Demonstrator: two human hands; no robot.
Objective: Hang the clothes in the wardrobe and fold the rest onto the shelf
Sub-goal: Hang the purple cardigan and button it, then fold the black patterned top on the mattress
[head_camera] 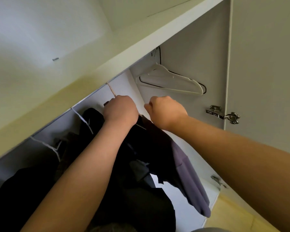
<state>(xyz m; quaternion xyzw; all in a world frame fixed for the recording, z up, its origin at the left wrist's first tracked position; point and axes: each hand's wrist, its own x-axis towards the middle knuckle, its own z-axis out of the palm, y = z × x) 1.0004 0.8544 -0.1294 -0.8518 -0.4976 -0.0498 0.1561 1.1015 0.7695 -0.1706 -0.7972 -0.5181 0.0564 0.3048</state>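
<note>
Two hands are raised side by side just under the shelf (124,52). The left hand (120,111) has its fingers clenched round the neck of a white hanger (111,89), whose thin hook rises up and to the left from the fist toward the shelf's underside. The right hand (166,112) is curled too, but whether it pinches cloth, hanger or nothing I cannot tell. The dark garment (151,144) hangs straight down from between the two fists, its long axis vertical, with a purple garment (189,181) draped just to its right. The rail itself is hidden behind the shelf's front edge, so by my reading the move turns on lifting the hook up and back over it, and the left hand is the nearer. To the left hang other dark clothes (90,119) on white hangers; to the right, empty hangers (171,81) hang near the wardrobe's side wall, and beyond them is a door hinge (223,114).
</note>
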